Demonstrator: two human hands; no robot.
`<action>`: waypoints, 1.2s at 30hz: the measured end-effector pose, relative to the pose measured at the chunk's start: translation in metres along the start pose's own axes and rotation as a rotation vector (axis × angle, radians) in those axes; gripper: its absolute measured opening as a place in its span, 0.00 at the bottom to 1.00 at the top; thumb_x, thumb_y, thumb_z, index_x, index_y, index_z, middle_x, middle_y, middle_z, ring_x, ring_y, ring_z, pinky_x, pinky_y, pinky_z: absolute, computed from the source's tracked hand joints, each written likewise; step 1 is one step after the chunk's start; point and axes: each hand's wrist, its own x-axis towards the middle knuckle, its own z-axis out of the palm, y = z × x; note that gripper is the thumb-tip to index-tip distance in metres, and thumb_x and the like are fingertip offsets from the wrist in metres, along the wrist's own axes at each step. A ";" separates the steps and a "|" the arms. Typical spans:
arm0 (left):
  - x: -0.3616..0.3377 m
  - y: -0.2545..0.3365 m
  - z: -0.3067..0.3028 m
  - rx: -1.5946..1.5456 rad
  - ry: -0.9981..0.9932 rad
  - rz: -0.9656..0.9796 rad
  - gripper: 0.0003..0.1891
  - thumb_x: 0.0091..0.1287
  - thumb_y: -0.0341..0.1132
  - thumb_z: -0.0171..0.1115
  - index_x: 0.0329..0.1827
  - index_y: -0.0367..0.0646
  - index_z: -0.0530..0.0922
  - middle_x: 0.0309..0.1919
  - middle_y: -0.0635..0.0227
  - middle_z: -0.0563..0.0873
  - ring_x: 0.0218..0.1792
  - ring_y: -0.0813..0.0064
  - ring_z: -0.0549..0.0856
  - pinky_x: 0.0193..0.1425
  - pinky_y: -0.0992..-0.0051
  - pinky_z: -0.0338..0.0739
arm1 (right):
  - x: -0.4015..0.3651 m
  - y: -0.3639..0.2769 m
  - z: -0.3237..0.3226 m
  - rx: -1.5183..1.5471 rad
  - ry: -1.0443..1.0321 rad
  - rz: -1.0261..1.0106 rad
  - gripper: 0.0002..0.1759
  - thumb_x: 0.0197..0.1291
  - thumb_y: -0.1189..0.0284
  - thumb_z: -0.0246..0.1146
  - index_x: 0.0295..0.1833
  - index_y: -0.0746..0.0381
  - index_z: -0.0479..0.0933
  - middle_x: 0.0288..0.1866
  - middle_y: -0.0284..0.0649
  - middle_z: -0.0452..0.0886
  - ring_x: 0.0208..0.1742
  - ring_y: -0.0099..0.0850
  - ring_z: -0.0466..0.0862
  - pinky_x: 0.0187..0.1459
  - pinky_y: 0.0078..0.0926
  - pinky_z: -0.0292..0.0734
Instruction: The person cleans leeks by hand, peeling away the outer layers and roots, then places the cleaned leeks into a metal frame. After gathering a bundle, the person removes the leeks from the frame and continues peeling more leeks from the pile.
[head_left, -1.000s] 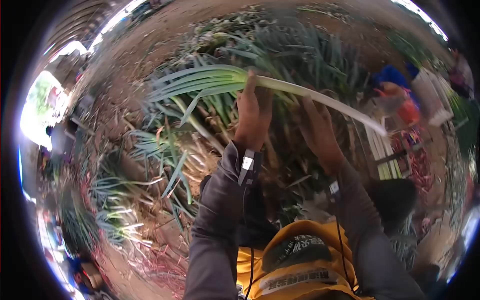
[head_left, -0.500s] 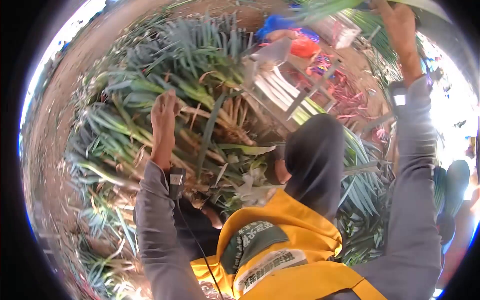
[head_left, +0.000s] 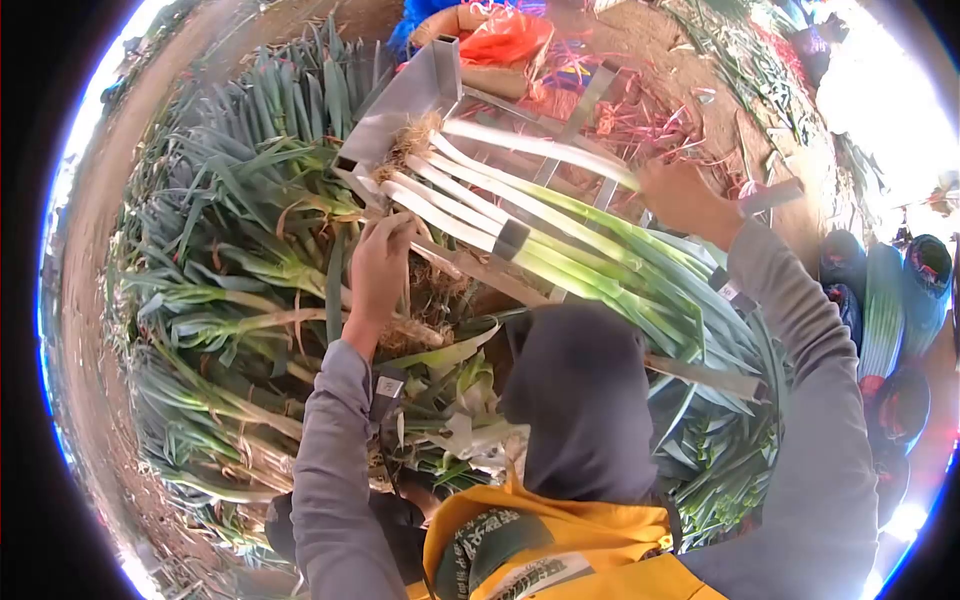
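Observation:
My right hand (head_left: 690, 203) is closed around the upper part of a leek (head_left: 540, 150), whose white stalk stretches left over a metal rack (head_left: 432, 85). Several trimmed white leeks (head_left: 440, 212) lie in the rack side by side, roots toward its upright end plate and green leaves fanning out to the lower right. My left hand (head_left: 380, 270) has its fingers curled together by the rack's left corner, over the edge of a big heap of leeks (head_left: 240, 260). Whatever those fingers may grip is hidden.
Red and blue plastic bags (head_left: 505, 38) lie beyond the rack, with pink ties (head_left: 640, 120) scattered on the soil. Wrapped leek bundles (head_left: 882, 300) stand at the right. My bent knee (head_left: 580, 400) is just below the rack, and loose leaves (head_left: 470, 400) lie beside it.
My right hand has come down from the upper right, laying a leek along the rack. My left hand has shifted right and down to the rack's corner. The camera view has turned.

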 end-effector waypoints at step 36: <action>0.097 -0.051 0.141 0.414 0.084 0.439 0.16 0.68 0.37 0.67 0.58 0.52 0.83 0.45 0.67 0.83 0.50 0.57 0.80 0.58 0.59 0.72 | 0.039 -0.040 0.079 0.677 0.490 0.194 0.20 0.64 0.68 0.68 0.60 0.61 0.80 0.51 0.47 0.82 0.53 0.47 0.82 0.55 0.43 0.78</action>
